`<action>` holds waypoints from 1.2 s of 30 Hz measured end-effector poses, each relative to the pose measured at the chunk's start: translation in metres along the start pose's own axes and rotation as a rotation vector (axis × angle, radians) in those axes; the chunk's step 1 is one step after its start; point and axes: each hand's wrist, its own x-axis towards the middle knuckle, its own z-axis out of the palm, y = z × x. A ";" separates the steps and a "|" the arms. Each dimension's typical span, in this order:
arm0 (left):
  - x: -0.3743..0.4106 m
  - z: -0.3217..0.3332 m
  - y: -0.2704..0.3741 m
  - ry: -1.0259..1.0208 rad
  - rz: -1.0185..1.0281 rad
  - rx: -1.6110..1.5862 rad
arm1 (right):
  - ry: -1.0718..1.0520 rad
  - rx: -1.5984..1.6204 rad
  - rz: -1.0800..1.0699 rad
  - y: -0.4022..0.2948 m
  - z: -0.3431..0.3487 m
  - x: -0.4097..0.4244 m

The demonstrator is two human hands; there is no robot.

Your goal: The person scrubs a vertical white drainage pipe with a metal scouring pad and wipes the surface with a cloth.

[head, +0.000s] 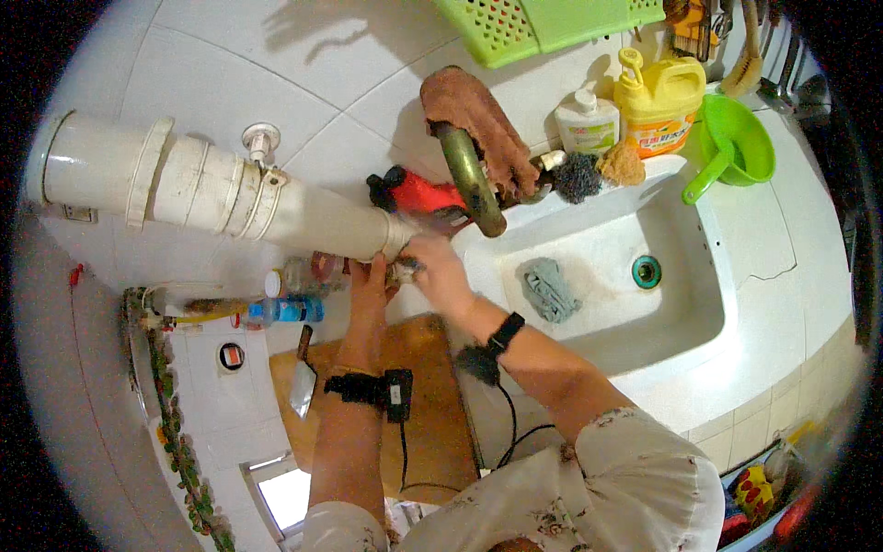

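Note:
My left hand and my right hand meet beside the lower end of a thick white plastic drainpipe. Between their fingers is a small, blurred, pale and dark object, partly covered; its kind is unclear. The fingers of my right hand bend around it, while my left fingers are close against its other side. Each wrist wears a black strap with a cabled device. Below my forearms lies a wooden cutting board, with a cleaver at its left edge.
Right of my hands, a white sink holds a grey cloth. A brass-coloured faucet with a brown cloth stands behind. A blue-labelled bottle is left. A yellow jug and green dipper stand at back right.

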 end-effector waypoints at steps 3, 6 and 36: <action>-0.007 0.005 0.014 -0.107 -0.049 -0.075 | 0.009 -0.041 0.066 0.023 0.005 -0.008; -0.010 -0.003 0.010 -0.113 -0.062 -0.051 | -0.055 -0.062 0.123 0.020 0.006 -0.011; -0.004 -0.005 0.004 -0.132 0.003 -0.127 | -0.206 -0.159 0.214 0.016 0.006 -0.073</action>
